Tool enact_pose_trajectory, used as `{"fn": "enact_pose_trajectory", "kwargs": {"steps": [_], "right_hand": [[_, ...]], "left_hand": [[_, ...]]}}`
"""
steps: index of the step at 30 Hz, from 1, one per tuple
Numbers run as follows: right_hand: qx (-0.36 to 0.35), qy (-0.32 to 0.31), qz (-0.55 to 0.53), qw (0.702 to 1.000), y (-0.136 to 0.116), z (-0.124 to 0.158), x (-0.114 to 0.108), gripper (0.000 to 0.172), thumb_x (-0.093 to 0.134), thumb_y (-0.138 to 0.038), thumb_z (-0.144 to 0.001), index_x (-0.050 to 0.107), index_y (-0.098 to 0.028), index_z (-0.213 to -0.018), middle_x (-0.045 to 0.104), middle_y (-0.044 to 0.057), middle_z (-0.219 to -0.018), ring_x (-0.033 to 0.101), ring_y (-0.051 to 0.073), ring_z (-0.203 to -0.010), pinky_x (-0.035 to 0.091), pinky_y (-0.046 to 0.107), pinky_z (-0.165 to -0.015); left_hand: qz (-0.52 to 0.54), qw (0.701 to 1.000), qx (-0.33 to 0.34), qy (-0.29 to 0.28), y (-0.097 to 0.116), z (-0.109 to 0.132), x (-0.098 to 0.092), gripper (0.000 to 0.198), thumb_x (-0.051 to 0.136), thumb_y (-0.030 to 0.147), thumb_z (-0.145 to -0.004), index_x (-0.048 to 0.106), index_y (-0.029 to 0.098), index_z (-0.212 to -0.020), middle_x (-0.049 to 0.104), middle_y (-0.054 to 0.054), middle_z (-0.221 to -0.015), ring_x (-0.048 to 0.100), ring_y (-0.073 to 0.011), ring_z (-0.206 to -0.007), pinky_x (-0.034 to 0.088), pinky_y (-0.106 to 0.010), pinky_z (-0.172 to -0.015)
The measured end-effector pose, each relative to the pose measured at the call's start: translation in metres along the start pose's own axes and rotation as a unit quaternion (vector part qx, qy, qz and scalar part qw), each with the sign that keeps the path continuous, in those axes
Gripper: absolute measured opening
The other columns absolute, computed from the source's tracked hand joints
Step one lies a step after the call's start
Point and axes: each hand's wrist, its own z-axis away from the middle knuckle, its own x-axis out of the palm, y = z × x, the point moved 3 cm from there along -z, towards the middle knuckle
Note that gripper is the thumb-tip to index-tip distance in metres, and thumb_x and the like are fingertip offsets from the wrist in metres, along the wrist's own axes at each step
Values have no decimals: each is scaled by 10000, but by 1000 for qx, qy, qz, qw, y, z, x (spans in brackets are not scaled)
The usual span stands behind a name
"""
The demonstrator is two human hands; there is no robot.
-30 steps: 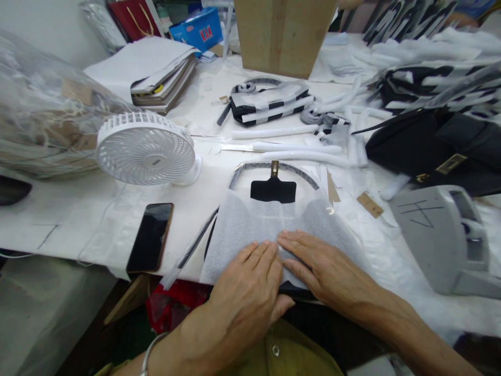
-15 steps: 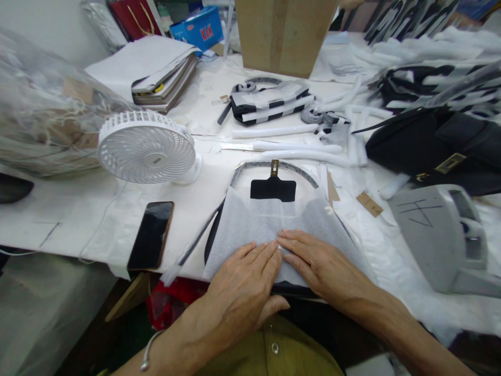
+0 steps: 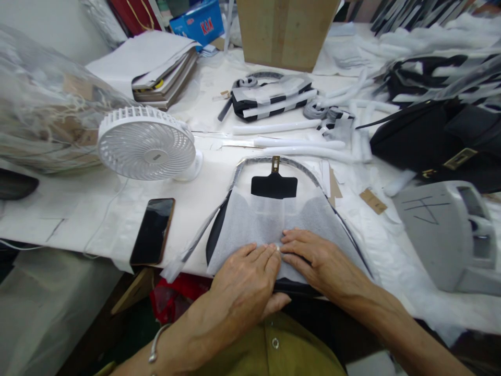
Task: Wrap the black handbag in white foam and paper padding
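Observation:
In front of me lies a black handbag [image 3: 215,237], its front covered by a pale grey wrapping sheet [image 3: 250,219]. A black tab [image 3: 274,187] with a gold-coloured plate pokes out above the sheet, inside the arch of a wrapped handle [image 3: 299,163]. My left hand [image 3: 248,279] rests on the lower part of the sheet, fingers stretched out and thumb apart. From the other side my right hand [image 3: 319,258] lies flat on it too, fingers extended. The fingertips of both hands meet near the middle, by a tiny white spot. What lies beneath the fingers is hidden.
To the left are a phone [image 3: 152,231] at the table edge and a white fan [image 3: 146,146]. Another wrapped bag [image 3: 270,99] and white tubes [image 3: 277,127] lie behind. A grey tape dispenser-like device [image 3: 434,235] and black bag [image 3: 415,138] stand right.
The view has shifted slightly. My right hand's fingers have drawn in a little at the centre of the sheet; my left hand stays in nearly the same place.

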Motion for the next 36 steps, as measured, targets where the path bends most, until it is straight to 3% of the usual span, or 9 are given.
{"fn": "enact_pose_trajectory", "kwargs": {"steps": [5,10,17,21,24,27,32,36], "right_hand": [[16,-18,13,1000,1,1,3,210,543,-137,-924,748,-179,-906,707,118,-1070,652,245,-1084,567,405,-943],[64,-6,-17,998,3,2,-3,187,575,-145,-913,701,-191,-1043,711,93,-1097,640,231,-1094,534,409,-980],[-3,-71,14,997,-2,-3,2,293,543,-197,-959,683,-238,-1213,654,100,-1097,583,234,-1053,524,390,-922],[10,-112,72,991,-8,-9,2,298,551,-179,-944,692,-255,-1195,637,93,-1004,568,251,-951,514,427,-858],[22,-133,80,988,-11,-11,1,282,523,-191,-956,705,-260,-1161,633,88,-987,560,256,-930,498,447,-850],[48,-120,34,991,-5,-10,-1,307,522,-198,-950,684,-260,-1203,648,85,-1050,568,253,-992,482,447,-902],[174,-51,-102,978,10,-6,-7,492,537,-135,-846,576,-214,-1329,696,63,-1137,621,222,-1084,451,427,-1022],[191,-27,-110,975,9,-8,-9,397,529,-180,-846,647,-214,-1224,727,54,-1109,663,221,-1036,485,409,-982]], "left_hand": [[-16,1000,3,6,2,-1,-5,544,732,454,-819,550,105,-1194,677,-142,-1198,659,-266,-1077,501,-396,-985],[-16,1000,-1,12,3,-4,-11,584,754,446,-799,542,83,-1203,664,-145,-1216,653,-258,-1076,498,-386,-993],[12,998,-24,-57,2,-3,-5,374,721,427,-831,586,150,-1042,670,-75,-1025,640,-268,-968,533,-432,-886],[28,999,-39,-24,0,2,-2,428,764,453,-783,565,165,-1030,650,-66,-1022,625,-266,-956,535,-418,-857],[29,999,-17,-7,-1,6,-1,526,787,447,-761,536,166,-1127,634,-77,-1128,620,-257,-990,533,-389,-858],[12,1000,1,-14,0,8,-1,654,790,416,-769,471,161,-1279,629,-80,-1189,609,-263,-1051,519,-400,-909],[-2,1000,5,3,-2,9,3,627,763,414,-801,479,148,-1293,599,-125,-1315,608,-280,-1116,513,-395,-922],[16,999,22,23,-4,12,7,604,749,404,-822,485,140,-1296,568,-134,-1388,602,-273,-1159,488,-385,-982]]}}
